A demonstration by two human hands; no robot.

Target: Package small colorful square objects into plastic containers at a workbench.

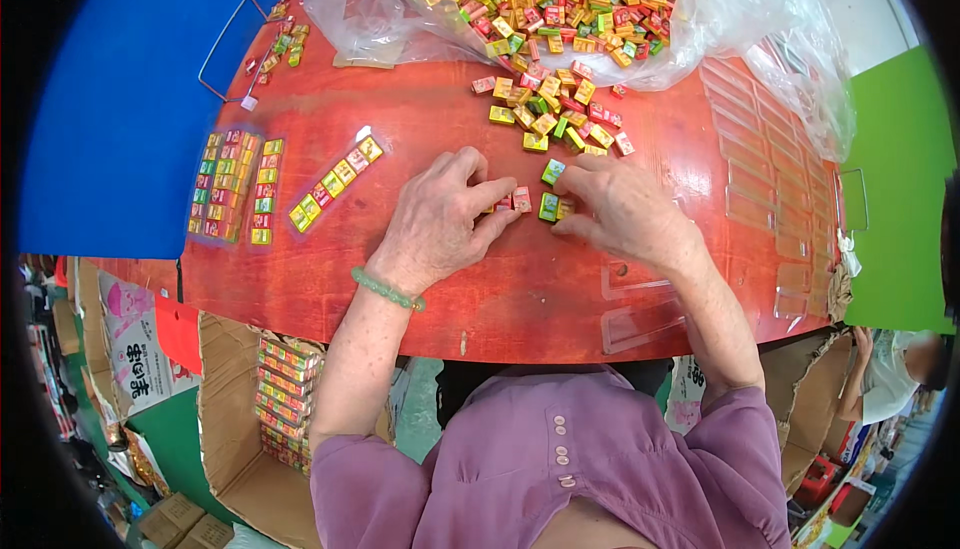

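My left hand (437, 217), with a green bead bracelet (388, 290) at its wrist, is closed around a short row of small red boxes (521, 199) on the table; its fingers partly hide them. Opposite it, my right hand (630, 211) pinches a small yellow box (565, 207), mostly covered by the fingertips. Right beside those fingers lie a green box (548, 207) and another green-and-blue box (553, 171). Just beyond is a loose heap of small red, yellow and green boxes (545, 114).
A clear plastic bag (740, 9) spills many boxes at the far side. Filled clear strips (337, 180) and a filled block (223, 187) lie left. Empty clear trays (750, 164) lie right. Below the red table (480, 319), a carton (225, 379) holds stacked packs. Another person (885, 379) is at right.
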